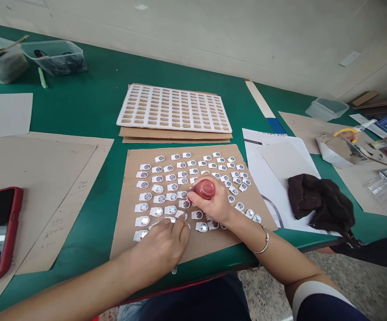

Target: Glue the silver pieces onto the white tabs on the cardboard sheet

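Note:
My right hand [213, 200] is wrapped round a red bottle [205, 189], its base turned up toward me and its tip hidden below. Under both hands lies a brown cardboard sheet [129, 169] bearing several rows of small round metallic pieces on white tabs, such as one at the left [143, 220]. My left hand [169, 245] rests low on the sheet, its fingers bent and close together, with fingertips at a tabbed piece [181, 215]. Part of a thin pale item [175, 269] shows beneath that hand, and I cannot make out what it is.
Behind the cardboard is a white gridded tray [174, 129] on brown sheets. At the left lie a red-cased phone [12, 232] and large papers [62, 178]. A dark cloth [320, 200] sits on white papers at the right. Plastic bins [57, 58] stand at the back left.

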The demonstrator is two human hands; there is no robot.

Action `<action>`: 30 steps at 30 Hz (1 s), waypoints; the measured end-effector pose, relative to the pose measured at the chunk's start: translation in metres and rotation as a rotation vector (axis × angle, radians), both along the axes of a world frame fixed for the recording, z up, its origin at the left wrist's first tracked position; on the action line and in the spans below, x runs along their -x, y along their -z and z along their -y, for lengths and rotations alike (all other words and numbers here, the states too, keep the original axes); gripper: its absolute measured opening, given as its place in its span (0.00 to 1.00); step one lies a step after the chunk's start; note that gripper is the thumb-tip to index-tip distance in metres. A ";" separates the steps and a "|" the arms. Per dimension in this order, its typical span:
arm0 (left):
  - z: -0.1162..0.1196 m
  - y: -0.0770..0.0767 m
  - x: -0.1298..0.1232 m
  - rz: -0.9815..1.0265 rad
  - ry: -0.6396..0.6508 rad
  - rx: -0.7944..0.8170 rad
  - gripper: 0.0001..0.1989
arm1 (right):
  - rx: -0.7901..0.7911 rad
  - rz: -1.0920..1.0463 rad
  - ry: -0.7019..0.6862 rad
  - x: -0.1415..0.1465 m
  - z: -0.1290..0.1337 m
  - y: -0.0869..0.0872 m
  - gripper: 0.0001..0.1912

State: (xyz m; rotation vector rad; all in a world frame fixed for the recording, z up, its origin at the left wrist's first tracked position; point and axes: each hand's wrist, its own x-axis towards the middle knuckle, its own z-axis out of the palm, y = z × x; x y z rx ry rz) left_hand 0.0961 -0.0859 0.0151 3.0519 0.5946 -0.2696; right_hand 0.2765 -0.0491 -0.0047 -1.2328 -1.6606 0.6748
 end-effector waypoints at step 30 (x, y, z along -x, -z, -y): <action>-0.019 0.004 0.011 0.500 -0.343 0.347 0.11 | -0.048 0.040 -0.068 -0.009 0.007 -0.002 0.11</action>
